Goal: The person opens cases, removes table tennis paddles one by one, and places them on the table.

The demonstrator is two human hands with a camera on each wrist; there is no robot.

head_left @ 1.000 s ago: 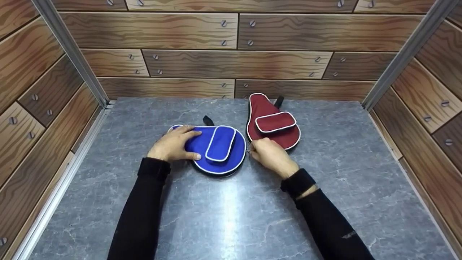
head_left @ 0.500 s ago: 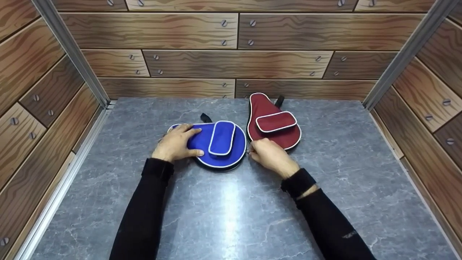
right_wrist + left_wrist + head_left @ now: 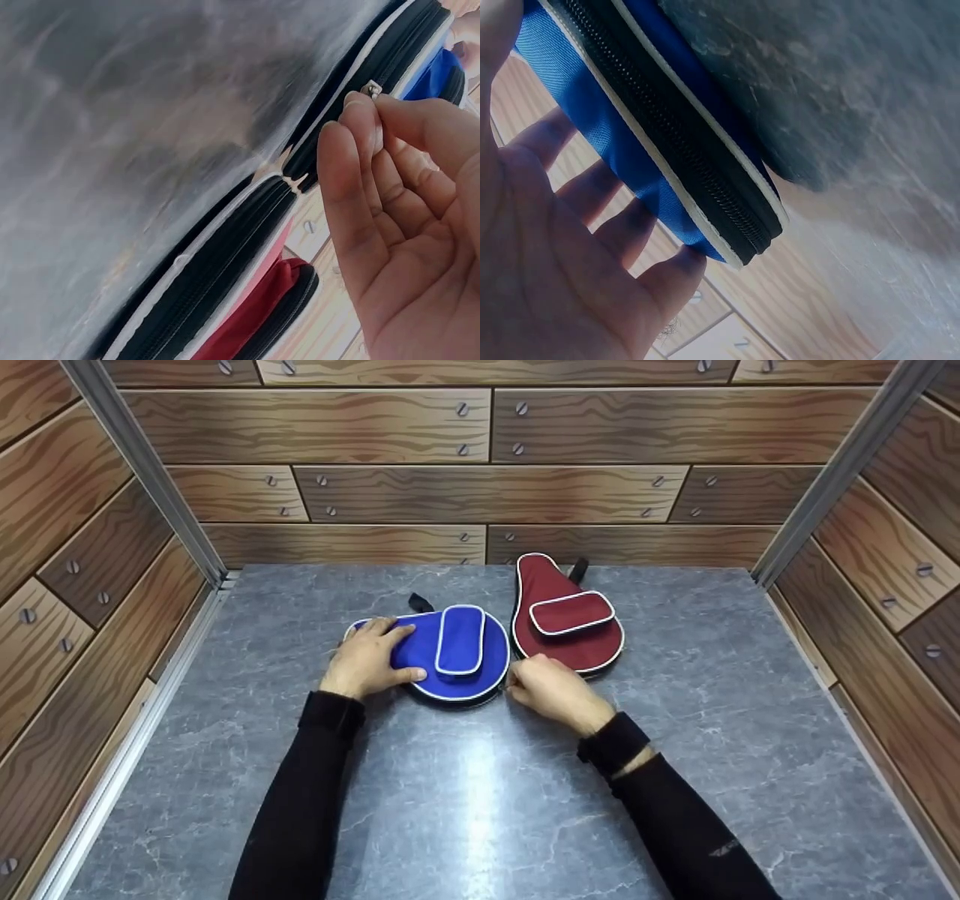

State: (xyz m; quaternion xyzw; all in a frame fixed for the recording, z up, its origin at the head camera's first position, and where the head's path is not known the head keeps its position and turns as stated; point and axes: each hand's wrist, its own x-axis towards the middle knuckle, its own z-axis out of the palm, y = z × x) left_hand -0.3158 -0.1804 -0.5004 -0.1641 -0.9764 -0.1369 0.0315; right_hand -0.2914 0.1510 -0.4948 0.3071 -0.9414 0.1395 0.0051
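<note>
A blue paddle-shaped zip case point(image 3: 495, 652) with white piping and a raised front pocket lies on the grey table, its narrow end to the left. Over that narrow end rests my left hand point(image 3: 367, 660), fingers and thumb spread across the top face. The case's black zip point(image 3: 660, 112) runs along its side in the left wrist view. At the rounded right edge, my right hand point(image 3: 551, 690) pinches the small metal zip pull point(image 3: 371, 88) between thumb and forefinger. A matching red case point(image 3: 540, 585) lies just right of the blue one, behind my right hand.
The grey marbled table point(image 3: 675, 780) is enclosed by wood-print walls point(image 3: 375, 427) at the back and both sides. Black straps point(image 3: 420, 603) stick out from behind the cases. Metal rails stand at the back corners.
The blue case has turned slightly counterclockwise and shifted away from me under my left hand. My right hand has moved a little left and nearer along the blue case's edge with the zip pull.
</note>
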